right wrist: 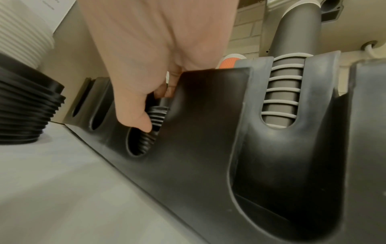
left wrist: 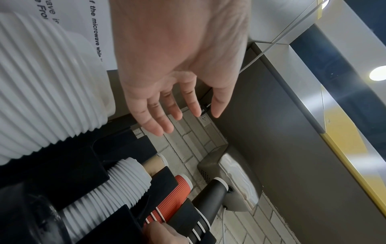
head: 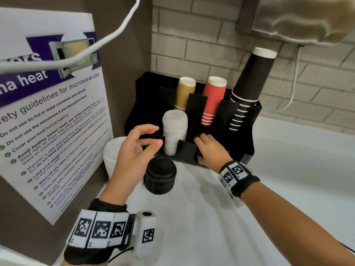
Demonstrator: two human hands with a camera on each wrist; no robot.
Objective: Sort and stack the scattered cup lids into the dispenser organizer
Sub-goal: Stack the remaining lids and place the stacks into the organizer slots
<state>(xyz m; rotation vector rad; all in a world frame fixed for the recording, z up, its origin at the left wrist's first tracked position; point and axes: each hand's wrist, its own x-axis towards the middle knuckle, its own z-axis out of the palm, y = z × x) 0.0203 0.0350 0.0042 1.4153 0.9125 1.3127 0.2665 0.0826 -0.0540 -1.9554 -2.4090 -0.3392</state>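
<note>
Right fingers (right wrist: 144,122) curled on ribbed black lids (right wrist: 153,125) in organizer (right wrist: 204,115), left fingers (left wrist: 165,113) spread.

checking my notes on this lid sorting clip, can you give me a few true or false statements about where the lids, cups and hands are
1. The right hand is at a stack of black lids in an organizer slot. True.
2. The left hand grips a white lid. False: it holds nothing, fingers loosely spread.
3. A stack of black lids stands on the counter, outside the organizer. True.
4. The red cups sit in the rightmost cup slot. False: the black cups are to their right.
5. White lids are stacked in the organizer. True.
</note>
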